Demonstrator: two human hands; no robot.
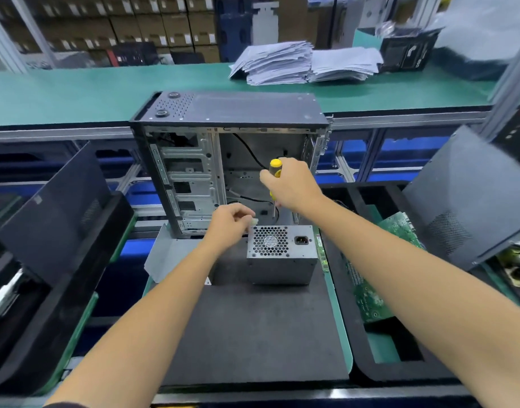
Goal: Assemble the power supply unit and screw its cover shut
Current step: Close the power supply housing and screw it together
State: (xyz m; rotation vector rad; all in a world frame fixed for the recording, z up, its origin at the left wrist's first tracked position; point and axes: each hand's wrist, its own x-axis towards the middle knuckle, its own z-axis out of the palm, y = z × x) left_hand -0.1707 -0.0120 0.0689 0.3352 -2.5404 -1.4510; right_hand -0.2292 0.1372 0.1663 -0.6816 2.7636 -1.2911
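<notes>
A grey power supply unit [282,254] stands on the black mat [253,328], its fan grille and power socket facing me. My right hand [291,184] grips a yellow-handled screwdriver [275,172] upright, the shaft pointing down just behind the unit. My left hand [231,222] is at the unit's top left corner, fingers curled and pinching a small pale piece [255,222]. Behind both hands an open computer case [223,160] stands upright with its side panel off.
Dark case panels lean at the left [55,213] and right [470,201]. Green circuit boards [370,287] lie in a black tray to the right. Stacks of papers [306,63] sit on the green bench behind.
</notes>
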